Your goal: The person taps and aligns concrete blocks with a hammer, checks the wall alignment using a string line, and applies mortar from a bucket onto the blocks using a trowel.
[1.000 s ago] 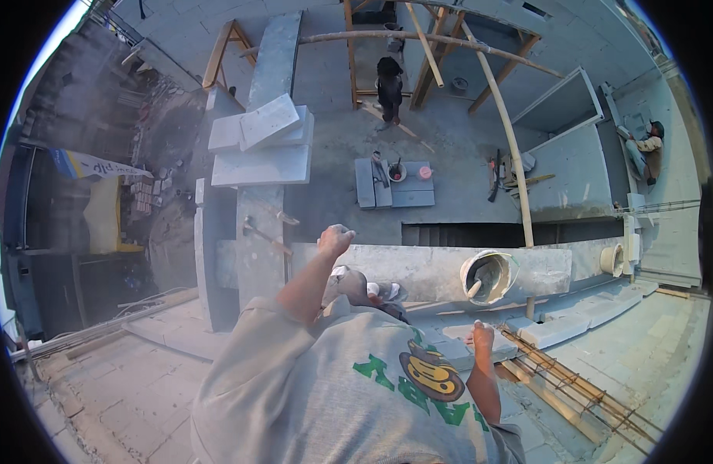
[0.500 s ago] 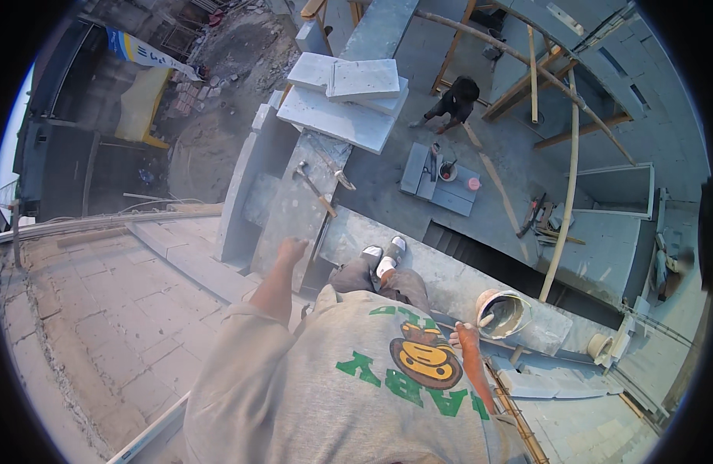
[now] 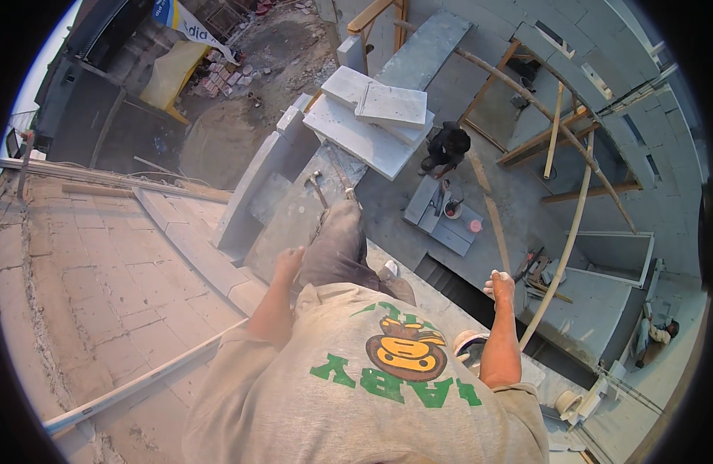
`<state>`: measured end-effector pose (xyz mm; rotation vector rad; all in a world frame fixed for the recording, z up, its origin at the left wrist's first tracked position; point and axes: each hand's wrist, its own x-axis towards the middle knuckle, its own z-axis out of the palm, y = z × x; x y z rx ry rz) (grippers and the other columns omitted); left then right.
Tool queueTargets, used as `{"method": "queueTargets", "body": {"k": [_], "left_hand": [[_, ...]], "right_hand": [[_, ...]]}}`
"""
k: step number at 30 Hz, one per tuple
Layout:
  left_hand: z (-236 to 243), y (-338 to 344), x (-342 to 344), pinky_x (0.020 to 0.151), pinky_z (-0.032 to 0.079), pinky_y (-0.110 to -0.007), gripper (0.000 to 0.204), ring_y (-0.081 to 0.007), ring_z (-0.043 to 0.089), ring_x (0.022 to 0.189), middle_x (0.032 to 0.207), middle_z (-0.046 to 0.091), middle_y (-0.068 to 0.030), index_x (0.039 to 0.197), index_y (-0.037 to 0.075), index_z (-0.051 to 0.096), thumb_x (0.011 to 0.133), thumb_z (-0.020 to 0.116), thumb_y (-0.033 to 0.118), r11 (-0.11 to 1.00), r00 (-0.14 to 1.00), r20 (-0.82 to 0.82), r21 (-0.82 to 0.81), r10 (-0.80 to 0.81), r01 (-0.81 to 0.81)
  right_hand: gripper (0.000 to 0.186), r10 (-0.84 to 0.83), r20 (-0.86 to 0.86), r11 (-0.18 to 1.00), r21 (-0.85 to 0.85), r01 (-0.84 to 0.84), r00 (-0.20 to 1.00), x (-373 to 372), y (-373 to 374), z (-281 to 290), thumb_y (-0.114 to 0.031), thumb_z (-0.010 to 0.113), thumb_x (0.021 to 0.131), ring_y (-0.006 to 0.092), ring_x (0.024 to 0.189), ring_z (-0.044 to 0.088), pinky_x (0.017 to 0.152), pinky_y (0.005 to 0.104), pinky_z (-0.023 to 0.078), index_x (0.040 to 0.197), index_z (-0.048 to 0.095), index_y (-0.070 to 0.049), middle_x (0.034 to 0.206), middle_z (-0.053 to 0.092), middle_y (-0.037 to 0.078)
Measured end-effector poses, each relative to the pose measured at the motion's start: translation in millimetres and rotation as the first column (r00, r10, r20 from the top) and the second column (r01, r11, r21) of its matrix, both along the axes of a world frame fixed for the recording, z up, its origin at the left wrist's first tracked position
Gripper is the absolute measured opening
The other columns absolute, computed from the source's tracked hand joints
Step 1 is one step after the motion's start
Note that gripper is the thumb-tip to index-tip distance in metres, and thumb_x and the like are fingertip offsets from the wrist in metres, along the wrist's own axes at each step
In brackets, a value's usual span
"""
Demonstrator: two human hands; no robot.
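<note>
My left hand [image 3: 289,261] hangs beside my left thigh, fingers curled, with nothing seen in it. Out to the right, my right hand [image 3: 499,286] is raised in a loose fist, its fingers whitish with dust, and nothing sticks out of it. Below that forearm stands a bucket [image 3: 466,340], partly hidden by the arm and my shirt. A hammer [image 3: 318,189] lies on the concrete ledge [image 3: 283,220] ahead, its handle partly behind my leg [image 3: 337,247]. Neither hand touches the hammer or bucket.
Pale blocks [image 3: 372,116] are stacked on the ledge ahead. Beyond the drop on the right, a person [image 3: 449,147] crouches by grey blocks [image 3: 441,228]. Another person [image 3: 658,334] is at the far right. A long slot [image 3: 465,282] and wooden poles [image 3: 561,255] lie on that side.
My left leg has stepped forward along the ledge toward the hammer. My right hand has swung up and forward, away from the bucket. My left hand stays low at my side.
</note>
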<state>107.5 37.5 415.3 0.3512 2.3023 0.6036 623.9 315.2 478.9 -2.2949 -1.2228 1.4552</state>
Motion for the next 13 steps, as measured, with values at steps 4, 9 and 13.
{"method": "queueTargets", "body": {"k": [4, 9, 13], "left_hand": [[-17, -21, -41, 0.086, 0.045, -0.042, 0.053, -0.0376, 0.061, 0.098, 0.097, 0.064, -0.0271, 0.096, -0.006, 0.065, 0.079, 0.057, 0.043, 0.994, 0.993, -0.103, -0.096, -0.053, 0.043], [-34, 6, -91, 0.09, 0.043, -0.041, 0.053, -0.0371, 0.058, 0.105, 0.104, 0.063, -0.0275, 0.101, -0.005, 0.065, 0.079, 0.057, 0.042, 0.982, 1.0, -0.026, -0.19, -0.005, 0.0], [-61, 72, -156, 0.092, 0.042, -0.042, 0.055, -0.0359, 0.057, 0.109, 0.112, 0.061, -0.0242, 0.104, -0.004, 0.065, 0.079, 0.056, 0.044, 0.953, 0.994, 0.054, -0.283, -0.098, 0.109]], "right_hand": [[0.028, 0.044, -0.006, 0.999, -0.015, -0.044, 0.999, -37, 19, -11, -0.026, 0.053, 0.09, 0.0168, 0.051, 0.061, 0.045, 0.0277, 0.047, 0.09, 0.059, 0.001, 0.071, 0.064, 0.012], [0.027, 0.002, -0.035, 0.974, -0.228, -0.01, 0.999, -80, 4, -77, -0.026, 0.053, 0.089, 0.0202, 0.053, 0.063, 0.046, 0.032, 0.048, 0.092, 0.058, 0.0, 0.075, 0.066, 0.014], [0.028, 0.037, 0.069, 0.924, -0.383, -0.008, 0.997, -119, 5, -102, -0.028, 0.056, 0.087, 0.0243, 0.056, 0.065, 0.048, 0.0337, 0.051, 0.093, 0.059, -0.001, 0.076, 0.066, 0.016]]}}
